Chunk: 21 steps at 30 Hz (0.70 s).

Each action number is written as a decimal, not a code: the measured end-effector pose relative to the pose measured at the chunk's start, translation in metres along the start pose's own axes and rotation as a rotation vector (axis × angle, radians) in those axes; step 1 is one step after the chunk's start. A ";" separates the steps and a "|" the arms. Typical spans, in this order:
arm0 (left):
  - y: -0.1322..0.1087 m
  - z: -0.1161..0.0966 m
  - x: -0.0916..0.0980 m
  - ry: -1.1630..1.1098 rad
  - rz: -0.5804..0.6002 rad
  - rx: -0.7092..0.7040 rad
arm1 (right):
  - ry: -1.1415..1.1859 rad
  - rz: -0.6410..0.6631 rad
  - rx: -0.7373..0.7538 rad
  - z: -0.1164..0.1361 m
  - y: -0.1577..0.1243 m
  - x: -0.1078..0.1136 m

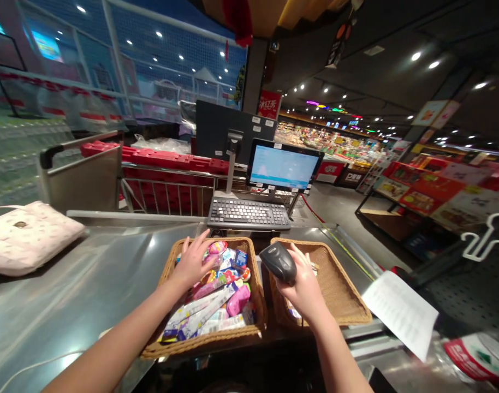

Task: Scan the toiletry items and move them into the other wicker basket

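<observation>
My right hand (303,288) is wrapped round a black barcode scanner (279,262), held over the left part of a wicker basket (343,281). A few small packets lie in that basket, partly hidden by the hand. To the left stands a second wicker basket (211,344), filled with colourful packaged sweets and small items. My left hand (194,263) is over its upper left part, fingers stretched out, close to a pink packet (211,262). Whether the fingertips touch the packets I cannot tell. Long wrapped sticks (211,311) and a pink pack (238,300) lie nearer to me.
A keyboard (249,213) and a lit monitor (286,166) stand behind the baskets on the metal counter (122,262). At the left lies a pale patterned bag (32,237). On the right are a printed paper sheet (401,311) and a bottle with a red label (474,357).
</observation>
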<state>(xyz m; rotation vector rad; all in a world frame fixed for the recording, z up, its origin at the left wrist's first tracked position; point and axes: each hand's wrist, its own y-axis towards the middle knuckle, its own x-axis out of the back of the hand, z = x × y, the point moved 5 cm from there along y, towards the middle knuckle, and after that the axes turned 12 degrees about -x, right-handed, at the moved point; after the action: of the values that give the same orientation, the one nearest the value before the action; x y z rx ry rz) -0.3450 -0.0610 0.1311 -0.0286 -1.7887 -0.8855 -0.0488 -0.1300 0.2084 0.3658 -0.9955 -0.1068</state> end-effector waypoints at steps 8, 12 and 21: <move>0.065 -0.071 -0.011 -0.146 -0.006 -0.184 | -0.095 -0.177 -0.146 -0.064 -0.020 0.056; 0.095 -0.114 -0.040 -0.198 0.037 -0.286 | -0.114 -0.207 -0.198 -0.094 -0.028 0.076; 0.159 -0.198 -0.132 -0.143 0.198 -0.495 | -0.084 -0.211 -0.266 -0.160 -0.035 0.096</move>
<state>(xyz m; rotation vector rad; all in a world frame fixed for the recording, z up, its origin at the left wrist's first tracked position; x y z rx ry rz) -0.0636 -0.0089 0.1364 -0.5899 -1.6206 -1.1813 0.1395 -0.1466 0.1947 0.2223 -1.0088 -0.4440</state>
